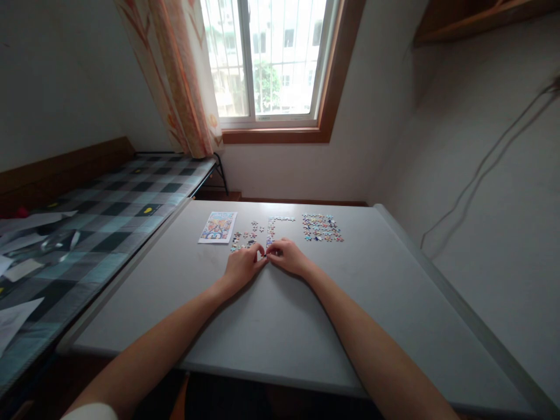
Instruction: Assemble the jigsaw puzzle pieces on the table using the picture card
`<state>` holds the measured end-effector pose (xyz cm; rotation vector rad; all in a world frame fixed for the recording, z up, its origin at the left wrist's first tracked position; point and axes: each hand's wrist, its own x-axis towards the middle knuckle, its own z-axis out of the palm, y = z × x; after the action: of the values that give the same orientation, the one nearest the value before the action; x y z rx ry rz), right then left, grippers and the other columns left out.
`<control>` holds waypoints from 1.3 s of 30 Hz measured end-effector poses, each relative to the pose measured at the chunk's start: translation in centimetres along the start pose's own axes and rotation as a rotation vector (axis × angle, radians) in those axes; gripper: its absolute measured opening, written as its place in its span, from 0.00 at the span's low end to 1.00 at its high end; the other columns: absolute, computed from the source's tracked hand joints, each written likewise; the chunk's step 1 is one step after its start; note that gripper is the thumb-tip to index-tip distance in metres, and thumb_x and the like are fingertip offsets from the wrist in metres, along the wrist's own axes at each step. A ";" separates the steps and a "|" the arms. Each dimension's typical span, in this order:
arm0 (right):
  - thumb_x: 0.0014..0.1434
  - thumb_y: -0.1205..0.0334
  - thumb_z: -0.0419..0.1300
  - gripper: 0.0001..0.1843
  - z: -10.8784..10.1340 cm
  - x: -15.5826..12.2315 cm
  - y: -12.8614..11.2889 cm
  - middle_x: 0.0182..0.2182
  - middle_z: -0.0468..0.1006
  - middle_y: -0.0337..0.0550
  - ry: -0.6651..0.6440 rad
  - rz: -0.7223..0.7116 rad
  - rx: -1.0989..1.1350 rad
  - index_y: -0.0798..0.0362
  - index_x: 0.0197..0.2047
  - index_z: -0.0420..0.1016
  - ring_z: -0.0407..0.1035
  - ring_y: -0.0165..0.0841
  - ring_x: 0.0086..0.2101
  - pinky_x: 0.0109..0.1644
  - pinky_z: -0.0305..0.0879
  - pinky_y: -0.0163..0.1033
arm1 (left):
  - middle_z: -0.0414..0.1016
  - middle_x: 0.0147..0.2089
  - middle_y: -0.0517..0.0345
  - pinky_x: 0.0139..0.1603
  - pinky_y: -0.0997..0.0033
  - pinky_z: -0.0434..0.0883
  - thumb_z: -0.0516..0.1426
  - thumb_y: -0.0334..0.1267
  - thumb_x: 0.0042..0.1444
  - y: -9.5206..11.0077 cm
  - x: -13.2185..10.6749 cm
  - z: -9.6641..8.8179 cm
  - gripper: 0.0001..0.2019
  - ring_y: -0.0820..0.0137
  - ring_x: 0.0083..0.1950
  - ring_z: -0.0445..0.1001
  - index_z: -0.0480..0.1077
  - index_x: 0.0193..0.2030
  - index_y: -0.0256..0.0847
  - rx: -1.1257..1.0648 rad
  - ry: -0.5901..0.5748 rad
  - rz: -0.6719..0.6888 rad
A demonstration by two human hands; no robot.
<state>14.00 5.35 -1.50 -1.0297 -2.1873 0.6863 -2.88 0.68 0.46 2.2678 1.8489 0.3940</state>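
Both my hands meet at the middle of a grey table (271, 326). My left hand (243, 265) and my right hand (286, 255) have curled fingers pinched together over small jigsaw pieces at the lower end of a partly joined puzzle strip (275, 226). What each pinch holds is too small to name. Loose pieces (245, 238) lie just beyond my left hand. A neat patch of sorted pieces (321, 227) lies to the right. A colourful reference picture card (217, 227) lies to the left.
A bed with a checked teal cover (109, 216) and scattered papers (26, 268) runs along the table's left side. A window (266, 58) with an orange curtain (184, 76) is ahead. A white wall with a hanging cable (481, 169) stands on the right.
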 end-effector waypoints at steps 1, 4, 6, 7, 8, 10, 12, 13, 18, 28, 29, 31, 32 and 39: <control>0.51 0.67 0.60 0.04 0.0 0.0 0.1 0.24 0.75 0.38 -0.007 0.011 0.022 0.53 0.29 0.77 0.63 0.29 0.30 0.36 0.58 0.34 | 0.75 0.31 0.60 0.30 0.74 0.57 0.52 0.50 0.57 0.1 0.0 0.0 0.14 0.69 0.31 0.72 0.69 0.43 0.46 0.000 0.001 -0.004; 0.52 0.65 0.60 0.04 0.0 0.1 0.5 0.25 0.74 0.38 -0.018 0.029 0.148 0.55 0.30 0.76 0.63 0.28 0.28 0.33 0.58 0.33 | 0.75 0.30 0.60 0.29 0.75 0.57 0.52 0.49 0.57 0.2 -0.1 -0.1 0.14 0.70 0.31 0.71 0.69 0.45 0.46 -0.011 0.038 -0.015; 0.54 0.63 0.58 0.06 0.0 0.2 0.7 0.26 0.74 0.38 0.009 0.032 0.238 0.55 0.31 0.75 0.63 0.27 0.28 0.33 0.58 0.33 | 0.74 0.28 0.60 0.29 0.75 0.56 0.51 0.47 0.58 0.1 -0.1 0.0 0.13 0.70 0.30 0.71 0.70 0.44 0.46 -0.025 0.087 -0.009; 0.54 0.62 0.58 0.06 -0.1 0.3 0.8 0.26 0.74 0.38 0.029 0.032 0.263 0.55 0.32 0.74 0.63 0.28 0.28 0.33 0.59 0.33 | 0.74 0.28 0.60 0.29 0.75 0.56 0.50 0.47 0.59 0.1 0.0 0.0 0.13 0.71 0.29 0.71 0.71 0.43 0.46 -0.035 0.109 -0.004; 0.54 0.61 0.58 0.07 -0.2 0.3 0.8 0.27 0.73 0.39 0.049 0.030 0.275 0.55 0.32 0.74 0.63 0.28 0.28 0.33 0.59 0.34 | 0.74 0.28 0.60 0.29 0.75 0.56 0.49 0.47 0.60 0.0 0.0 0.1 0.14 0.71 0.29 0.70 0.71 0.42 0.45 -0.047 0.126 -0.001; 0.54 0.61 0.58 0.07 -0.3 0.4 0.7 0.28 0.72 0.40 0.080 0.024 0.273 0.55 0.31 0.73 0.64 0.28 0.29 0.33 0.60 0.34 | 0.74 0.27 0.61 0.29 0.75 0.57 0.49 0.47 0.60 -0.1 0.0 0.2 0.14 0.72 0.28 0.70 0.72 0.41 0.45 -0.078 0.146 -0.005; 0.54 0.60 0.58 0.07 -0.4 0.4 0.5 0.29 0.72 0.40 0.091 0.022 0.276 0.55 0.31 0.73 0.64 0.29 0.30 0.34 0.60 0.34 | 0.73 0.26 0.61 0.29 0.75 0.57 0.49 0.48 0.59 -0.2 0.1 0.3 0.15 0.73 0.28 0.70 0.72 0.42 0.45 -0.110 0.160 -0.013; 0.54 0.60 0.57 0.07 -0.4 0.4 0.5 0.29 0.72 0.40 0.089 0.026 0.287 0.55 0.31 0.73 0.64 0.29 0.30 0.34 0.60 0.34 | 0.73 0.26 0.61 0.29 0.75 0.57 0.50 0.48 0.59 -0.2 0.1 0.4 0.15 0.73 0.28 0.69 0.72 0.42 0.45 -0.122 0.167 -0.015; 0.54 0.59 0.58 0.08 -0.3 0.5 0.5 0.26 0.73 0.39 0.078 0.050 0.373 0.55 0.31 0.72 0.65 0.29 0.29 0.33 0.60 0.35 | 0.73 0.25 0.62 0.28 0.75 0.56 0.49 0.48 0.59 -0.3 0.2 0.4 0.15 0.74 0.26 0.68 0.73 0.40 0.45 -0.129 0.169 0.026; 0.49 0.55 0.63 0.16 0.0 0.4 0.6 0.26 0.74 0.38 0.062 0.087 0.666 0.54 0.40 0.72 0.66 0.28 0.27 0.32 0.61 0.34 | 0.71 0.25 0.64 0.29 0.76 0.56 0.52 0.46 0.57 -0.1 0.2 0.5 0.16 0.75 0.25 0.66 0.71 0.49 0.48 -0.126 0.154 0.038; 0.49 0.55 0.63 0.17 -0.1 0.4 0.5 0.26 0.73 0.37 0.057 0.087 0.669 0.54 0.41 0.72 0.66 0.28 0.26 0.32 0.61 0.34 | 0.71 0.25 0.64 0.29 0.76 0.56 0.52 0.45 0.57 -0.1 0.2 0.5 0.16 0.75 0.25 0.66 0.70 0.50 0.48 -0.121 0.146 0.046; 0.49 0.55 0.64 0.18 -0.2 0.4 0.3 0.26 0.73 0.37 0.048 0.093 0.673 0.54 0.42 0.72 0.65 0.27 0.26 0.32 0.61 0.34 | 0.71 0.24 0.65 0.29 0.76 0.56 0.51 0.44 0.57 -0.1 0.1 0.5 0.16 0.75 0.24 0.65 0.70 0.51 0.50 -0.112 0.136 0.068; 0.48 0.55 0.64 0.19 -0.2 0.4 0.2 0.26 0.73 0.37 0.046 0.097 0.676 0.54 0.43 0.72 0.65 0.27 0.26 0.32 0.62 0.34 | 0.70 0.24 0.65 0.28 0.76 0.56 0.51 0.44 0.58 -0.1 0.1 0.5 0.15 0.75 0.24 0.65 0.70 0.51 0.50 -0.111 0.135 0.077; 0.48 0.54 0.64 0.22 -0.3 0.3 0.2 0.25 0.74 0.37 0.044 0.116 0.651 0.55 0.45 0.72 0.64 0.27 0.25 0.30 0.61 0.34 | 0.70 0.24 0.65 0.30 0.76 0.59 0.53 0.46 0.56 -0.1 0.1 0.2 0.14 0.75 0.26 0.68 0.71 0.46 0.46 -0.161 0.201 0.015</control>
<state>14.16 5.80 -1.36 -0.8078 -1.6816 1.3017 -2.92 0.81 0.26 2.2051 1.8161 0.7702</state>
